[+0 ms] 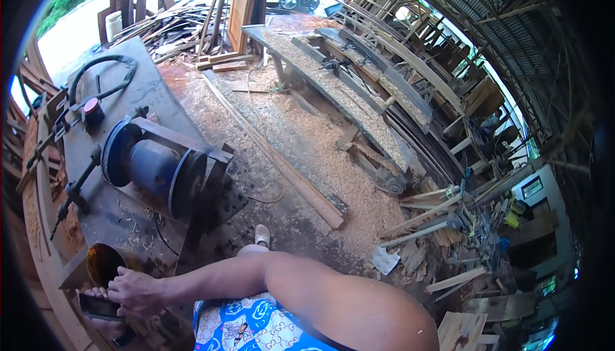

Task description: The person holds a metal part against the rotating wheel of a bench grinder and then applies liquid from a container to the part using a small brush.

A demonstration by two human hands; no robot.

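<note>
At the lower left my left hand (110, 329) is closed round a dark, flat, rectangular phone (100, 307), its fingertips showing along the far edge. My right arm reaches across from the right, and my right hand (133, 292) hovers at the phone's right side. Its fingers are bent but apart, and I cannot tell whether they touch the phone. Just beyond both hands is a round container (104, 262) with a rusty-orange inside. A blue motor (154, 164) with large round wheels stands on the metal-topped bench (142, 239) ahead of them.
A black hoop-shaped handle (106, 82) and a red button (91, 105) are at the bench's far end. Sawdust (320, 187) covers the floor, where a long board (282, 162) lies. A long work table (333, 88) stands beyond. Scrap wood (416, 248) is piled at right.
</note>
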